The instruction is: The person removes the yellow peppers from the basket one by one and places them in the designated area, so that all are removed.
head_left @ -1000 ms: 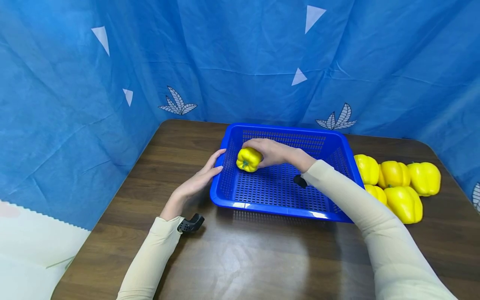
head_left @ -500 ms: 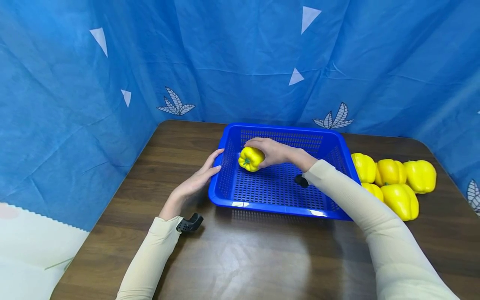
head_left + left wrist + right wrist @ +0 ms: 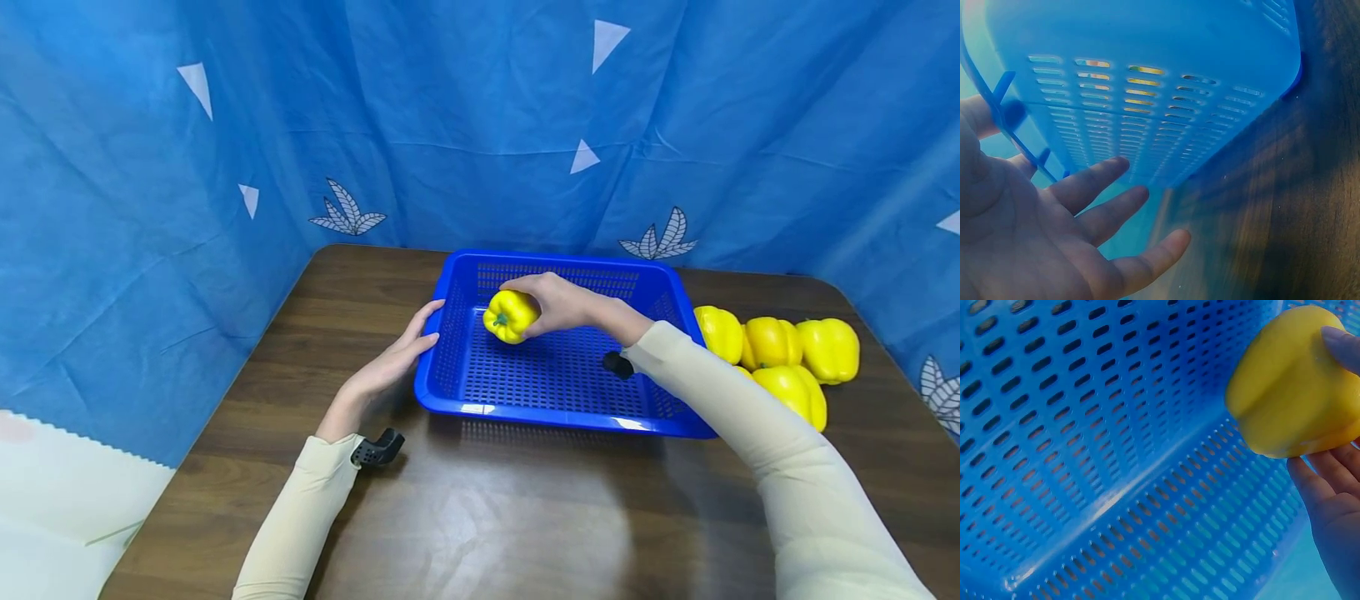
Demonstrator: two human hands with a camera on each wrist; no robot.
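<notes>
In the head view, my right hand [image 3: 558, 302] grips a yellow bell pepper [image 3: 511, 317] inside the blue plastic basket [image 3: 551, 418], near its left end. The green stem faces toward me. From the right wrist, the pepper [image 3: 1294, 387] appears just above the slotted floor, fingertips under it and thumb on its side. My left hand [image 3: 392, 364] touches the basket's left rim, thumb and index finger at the edge. Seen from the left wrist, its other fingers [image 3: 1113, 215] stretch loosely outside the slotted wall.
Several more yellow bell peppers [image 3: 771, 342] lie together on the wooden table [image 3: 480, 517], right of the basket; my right sleeve hides part of that group. A blue cloth [image 3: 480, 125] hangs behind the table and along its left side.
My right hand has moved slightly right with the bell pepper, away from the basket's left wall. My left hand stays at the rim. The head view has shifted a little.
</notes>
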